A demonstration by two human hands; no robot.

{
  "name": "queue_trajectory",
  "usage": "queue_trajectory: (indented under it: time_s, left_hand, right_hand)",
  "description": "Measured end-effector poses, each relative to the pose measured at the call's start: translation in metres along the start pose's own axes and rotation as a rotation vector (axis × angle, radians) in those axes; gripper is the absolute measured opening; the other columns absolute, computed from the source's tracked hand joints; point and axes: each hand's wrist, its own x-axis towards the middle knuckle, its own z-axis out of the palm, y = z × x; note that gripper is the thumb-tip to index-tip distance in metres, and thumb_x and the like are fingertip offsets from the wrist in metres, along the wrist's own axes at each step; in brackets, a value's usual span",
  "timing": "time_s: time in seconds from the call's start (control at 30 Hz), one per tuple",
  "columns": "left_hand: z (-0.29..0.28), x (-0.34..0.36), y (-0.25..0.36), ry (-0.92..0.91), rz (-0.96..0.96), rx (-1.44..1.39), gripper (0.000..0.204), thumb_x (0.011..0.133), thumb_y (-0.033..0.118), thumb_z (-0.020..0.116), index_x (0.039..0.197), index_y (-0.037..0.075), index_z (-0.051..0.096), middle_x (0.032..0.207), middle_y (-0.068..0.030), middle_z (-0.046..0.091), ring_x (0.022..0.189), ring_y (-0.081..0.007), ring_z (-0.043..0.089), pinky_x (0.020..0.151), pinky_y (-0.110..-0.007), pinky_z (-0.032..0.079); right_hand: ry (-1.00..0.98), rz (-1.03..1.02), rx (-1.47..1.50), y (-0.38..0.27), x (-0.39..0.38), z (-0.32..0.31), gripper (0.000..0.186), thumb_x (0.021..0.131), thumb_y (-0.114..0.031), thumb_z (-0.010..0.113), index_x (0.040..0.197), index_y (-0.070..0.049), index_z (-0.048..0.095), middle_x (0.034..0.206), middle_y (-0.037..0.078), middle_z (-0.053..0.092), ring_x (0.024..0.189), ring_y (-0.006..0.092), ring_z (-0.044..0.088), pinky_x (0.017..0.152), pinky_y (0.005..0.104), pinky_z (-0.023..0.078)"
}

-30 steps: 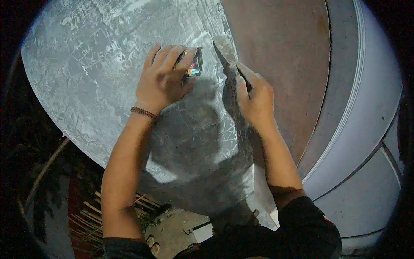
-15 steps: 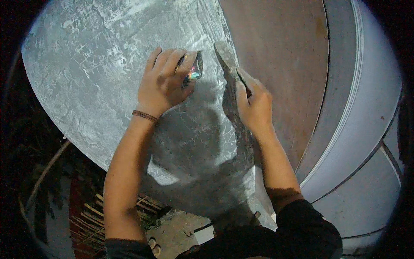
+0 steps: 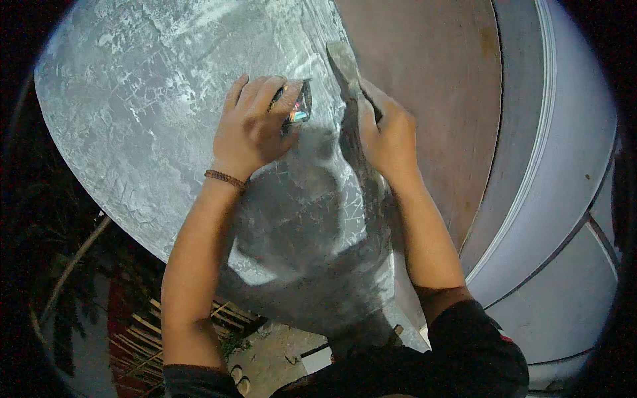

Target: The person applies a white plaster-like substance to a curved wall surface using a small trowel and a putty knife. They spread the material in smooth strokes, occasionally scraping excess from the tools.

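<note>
My right hand (image 3: 393, 139) is closed round the handle of a putty knife (image 3: 342, 60). Its blade, smeared with grey, lies against the mottled grey plaster wall (image 3: 152, 119), close to the upright edge where the wall meets a brown surface. To the left, my left hand (image 3: 251, 126) presses on the wall with its fingers curled over a small dark packet with bright colours (image 3: 303, 105). Most of that packet is covered by my fingers, so its exact kind is hidden. Pale dust coats the fingers of this hand.
Right of the wall edge stands a brown panel (image 3: 424, 106), then a pale curved moulding (image 3: 524, 192). Down at lower left are a bamboo slat fence (image 3: 136, 348), a pair of sandals (image 3: 241, 383) and a white flat thing (image 3: 316, 359) on the ground.
My right hand and the putty knife have slid up along the wall edge. The left hand stays in almost the same place on the packet.
</note>
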Motion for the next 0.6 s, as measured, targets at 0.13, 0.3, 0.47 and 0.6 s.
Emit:
queue_trajectory:
  time_s: [0.13,0.3,0.47,0.6]
  left_hand:
    - [0.001,-0.001,0.0,-0.012,0.0,0.028,0.071,0.078,0.028,0.084,0.145,0.019,0.062,0.133,-0.0074,0.065,0.123,-0.0329,0.064,0.118,-0.057,0.044]
    - [0.002,0.0,0.0,0.049,0.009,-0.012,0.074,0.074,0.023,0.085,0.144,0.019,0.062,0.131,-0.008,0.065,0.121,-0.0329,0.065,0.116,-0.056,0.046]
    - [0.0,0.001,-0.001,0.028,0.038,0.009,0.074,0.073,0.022,0.087,0.143,0.019,0.063,0.131,-0.0082,0.065,0.119,-0.0333,0.065,0.112,-0.053,0.048]
    - [-0.001,0.001,0.0,0.01,0.012,0.02,0.072,0.074,0.025,0.087,0.142,0.018,0.064,0.132,-0.0084,0.065,0.121,-0.0348,0.063,0.112,-0.052,0.048]
  right_hand:
    - [-0.027,-0.005,0.001,0.0,-0.002,0.0,0.037,0.103,-0.015,0.061,0.136,0.0,0.071,0.129,0.027,0.073,0.121,0.0407,0.072,0.105,0.0428,0.054]
    - [0.008,-0.053,-0.017,-0.002,0.009,0.002,0.037,0.103,-0.015,0.061,0.135,0.0,0.071,0.129,0.026,0.073,0.121,0.0401,0.072,0.105,0.0431,0.054]
    - [0.016,-0.055,-0.028,0.009,0.006,0.004,0.038,0.102,-0.014,0.062,0.137,-0.001,0.07,0.127,0.026,0.074,0.116,0.0388,0.074,0.102,0.0421,0.055]
    - [-0.058,0.007,-0.153,0.032,-0.073,0.0,0.039,0.102,-0.009,0.064,0.14,-0.002,0.069,0.109,0.024,0.075,0.096,0.038,0.074,0.09,0.0421,0.057]
